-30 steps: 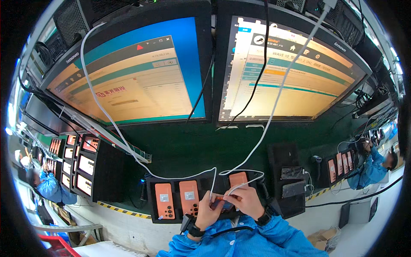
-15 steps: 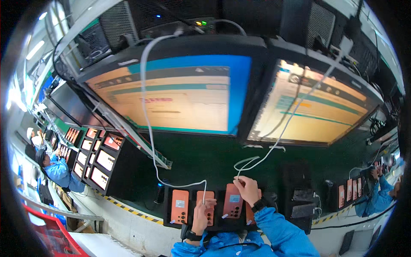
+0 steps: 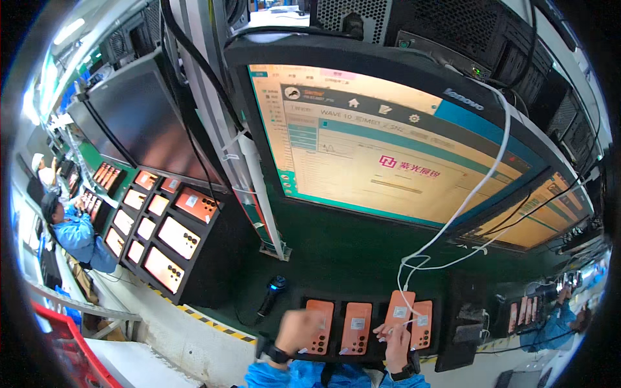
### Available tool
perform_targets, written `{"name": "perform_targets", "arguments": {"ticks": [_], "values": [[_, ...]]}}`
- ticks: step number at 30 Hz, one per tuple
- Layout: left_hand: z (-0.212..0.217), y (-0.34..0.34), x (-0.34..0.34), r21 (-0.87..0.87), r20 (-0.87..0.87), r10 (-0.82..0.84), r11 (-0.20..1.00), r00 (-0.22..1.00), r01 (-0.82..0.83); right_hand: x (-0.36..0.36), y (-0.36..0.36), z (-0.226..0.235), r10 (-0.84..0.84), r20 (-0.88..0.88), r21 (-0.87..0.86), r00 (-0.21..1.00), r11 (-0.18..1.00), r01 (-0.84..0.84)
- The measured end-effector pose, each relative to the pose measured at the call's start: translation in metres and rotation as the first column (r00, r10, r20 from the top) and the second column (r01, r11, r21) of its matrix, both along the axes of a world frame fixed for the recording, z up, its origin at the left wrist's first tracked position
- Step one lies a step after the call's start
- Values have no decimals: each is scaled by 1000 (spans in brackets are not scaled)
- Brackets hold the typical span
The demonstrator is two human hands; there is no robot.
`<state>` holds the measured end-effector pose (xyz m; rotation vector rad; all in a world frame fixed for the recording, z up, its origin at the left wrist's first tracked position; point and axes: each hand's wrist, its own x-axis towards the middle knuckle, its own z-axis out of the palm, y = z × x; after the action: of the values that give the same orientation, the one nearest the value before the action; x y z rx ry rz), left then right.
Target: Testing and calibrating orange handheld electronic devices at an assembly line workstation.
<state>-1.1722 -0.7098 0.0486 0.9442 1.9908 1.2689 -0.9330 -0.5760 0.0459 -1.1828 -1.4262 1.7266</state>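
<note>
Four phones lie in a row in a black tray, their orange-pink backs up, each with a pale label. My left hand [image 3: 301, 333], smeared by motion, is over the leftmost phone [image 3: 321, 323], its fingers not clear. The second phone [image 3: 356, 323] lies untouched. At the lower part of the third phone [image 3: 401, 305], which sits higher than its neighbours, my right hand [image 3: 396, 346] pinches the end of a thin white cable [image 3: 414, 313]. Another white cable end meets that phone's top edge. Beside it lies the rightmost phone [image 3: 422, 321].
Monitors [image 3: 388, 149] stand behind the tray, white cables hanging in front. A handheld scanner [image 3: 272, 292] lies left of the tray. Further left, a black rack [image 3: 194, 226] holds several phones beside a metal post [image 3: 265, 213]. Co-workers [image 3: 74, 233] sit at both sides.
The view has turned left. My right hand has gone from the third phone's top edge to its lower part. My left hand has moved from the second phone to the leftmost.
</note>
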Motion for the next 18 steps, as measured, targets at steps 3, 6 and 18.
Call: {"name": "perform_targets", "arguments": {"ticks": [3, 6, 18], "values": [[-66, -14, -71, 287, -138, 553, 816, 821, -502, 25, 0, -14, -21, 41, -68, 999, 997, 24], [-154, -33, -110, -30, -204, 593, 791, 779, -611, 42, -14, -46, -173, 136, 33, 976, 985, 170], [-49, -56, -40, -3, 322, 309, 945, 895, -326, 25, -2, -15, 212, 212, 449, 954, 846, -287]]}}
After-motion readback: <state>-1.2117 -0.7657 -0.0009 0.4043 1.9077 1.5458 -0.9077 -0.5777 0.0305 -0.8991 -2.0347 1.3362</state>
